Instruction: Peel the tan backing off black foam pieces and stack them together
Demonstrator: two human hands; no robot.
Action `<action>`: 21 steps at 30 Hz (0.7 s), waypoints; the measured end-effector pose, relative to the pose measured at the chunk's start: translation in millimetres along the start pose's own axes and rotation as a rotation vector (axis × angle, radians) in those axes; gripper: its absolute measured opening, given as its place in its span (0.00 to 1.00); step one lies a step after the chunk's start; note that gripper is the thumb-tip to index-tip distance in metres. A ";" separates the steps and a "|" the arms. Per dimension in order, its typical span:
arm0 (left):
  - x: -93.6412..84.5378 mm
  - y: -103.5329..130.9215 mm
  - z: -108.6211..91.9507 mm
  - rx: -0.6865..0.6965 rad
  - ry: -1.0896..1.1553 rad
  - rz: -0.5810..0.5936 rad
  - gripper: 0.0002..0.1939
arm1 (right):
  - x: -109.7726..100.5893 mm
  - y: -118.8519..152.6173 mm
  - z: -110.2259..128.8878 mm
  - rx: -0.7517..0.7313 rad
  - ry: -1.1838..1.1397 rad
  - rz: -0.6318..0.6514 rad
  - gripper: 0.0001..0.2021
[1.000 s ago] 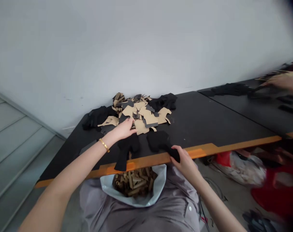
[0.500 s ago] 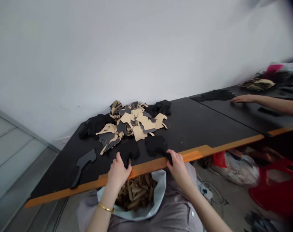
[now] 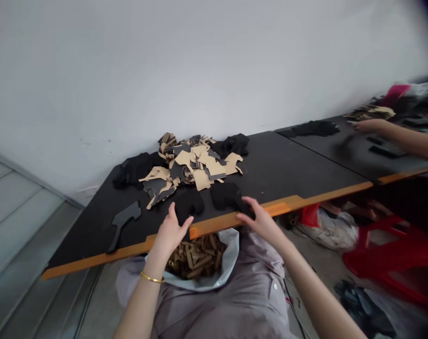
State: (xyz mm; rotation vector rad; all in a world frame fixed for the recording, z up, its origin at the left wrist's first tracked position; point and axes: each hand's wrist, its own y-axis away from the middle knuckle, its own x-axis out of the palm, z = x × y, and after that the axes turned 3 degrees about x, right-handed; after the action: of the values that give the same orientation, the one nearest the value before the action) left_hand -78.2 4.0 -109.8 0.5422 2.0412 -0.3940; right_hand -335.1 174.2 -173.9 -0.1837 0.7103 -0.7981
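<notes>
My left hand (image 3: pixel 171 230) is at the table's front edge with thumb and fingers apart, beside a flat black cut-out piece (image 3: pixel 190 201). My right hand (image 3: pixel 259 219) is also open, its fingertips by the narrow tail of a second black cut-out piece (image 3: pixel 225 195). I cannot tell whether either hand touches its piece. To the left lies a dark grey cut-out (image 3: pixel 125 216) with a broad head and a slim tail. Behind the pieces is a heap of tan and dark scraps (image 3: pixel 203 165).
Black piles (image 3: pixel 134 169) flank the scraps near the wall. On my lap, a pale bag (image 3: pixel 231 261) holds curled brown strips (image 3: pixel 196 258). Orange-brown edging (image 3: pixel 214 225) runs along the table front. A co-worker's arm (image 3: pixel 404 136) reaches in at right. A red stool (image 3: pixel 393 252) stands below.
Both hands' fingers have spread, and my right hand has let go of its black piece's tail. The view has tilted slightly downward. The co-worker's hand has moved right, away from the black pile.
</notes>
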 end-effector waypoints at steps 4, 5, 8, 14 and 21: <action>-7.4 -0.4 31.8 -0.054 0.221 -0.112 0.39 | -39.3 -22.9 -30.6 0.110 -0.059 -0.262 0.22; -7.2 -0.2 40.1 -0.073 0.289 -0.149 0.36 | -44.8 -26.6 -38.6 0.138 -0.059 -0.338 0.23; -2.9 0.3 58.3 -0.095 0.514 -0.231 0.28 | -46.5 -30.6 -55.6 0.168 -0.052 -0.453 0.20; 3.7 -0.9 63.9 -0.123 0.892 -0.279 0.23 | -31.5 -30.9 -62.8 0.179 -0.086 -0.509 0.18; -8.8 1.9 73.1 -0.186 1.361 -0.371 0.14 | -33.0 -31.2 -69.0 0.168 -0.103 -0.549 0.18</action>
State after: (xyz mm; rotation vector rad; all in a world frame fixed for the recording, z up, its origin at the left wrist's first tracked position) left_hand -20.3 -31.4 -138.4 0.3027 3.4689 0.0239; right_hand -414.0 183.3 -196.4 -0.2713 0.4931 -1.3572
